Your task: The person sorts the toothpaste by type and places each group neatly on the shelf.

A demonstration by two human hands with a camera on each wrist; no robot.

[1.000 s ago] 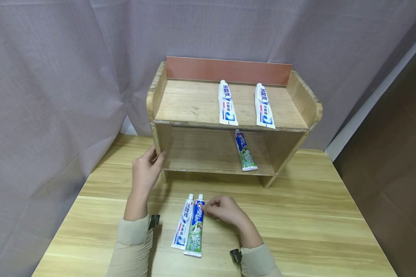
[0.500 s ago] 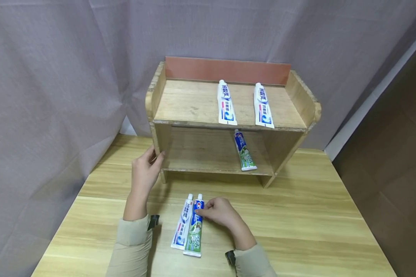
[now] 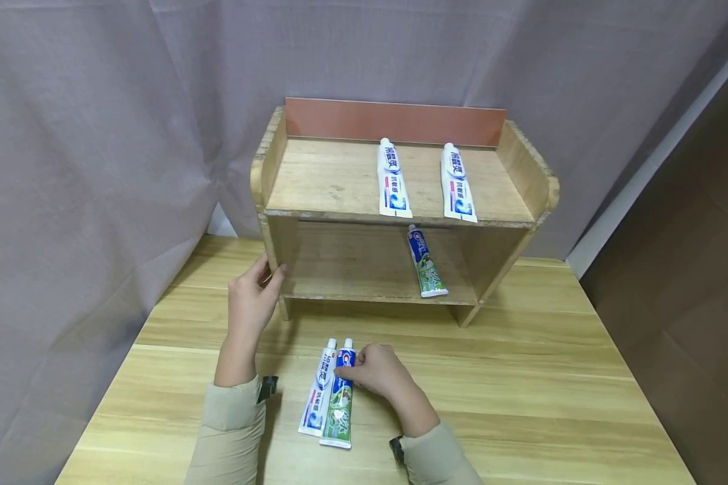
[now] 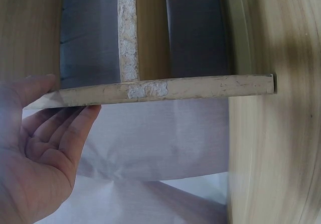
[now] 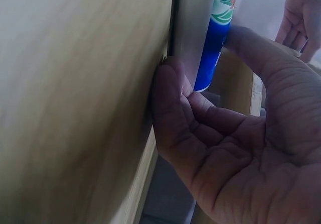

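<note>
With thumb on the inner face and fingers on the outer, my left hand (image 3: 253, 296) holds the left side panel of a small wooden shelf (image 3: 339, 259). The left wrist view shows the same grip on the panel's edge. On the table, my right hand (image 3: 378, 370) pinches a blue-and-green toothpaste tube (image 3: 338, 411) near its capped end. Its thumb lies across the tube's face, and the other fingers are at the side and edge, as the right wrist view shows. A white toothpaste tube (image 3: 316, 397) lies close along the left of it.
Two white toothpaste tubes (image 3: 394, 182) lie on the shelf's top board, caps toward the back. One blue-and-green tube (image 3: 427, 266) is on the lower board, toward the right. A grey curtain (image 3: 127, 135) hangs behind the wooden table (image 3: 551, 384).
The right hand has shifted left, its thumb going from the blue-and-green tube's right edge onto its face. My left hand keeps its hold on the shelf. The tubes lie about where they were.
</note>
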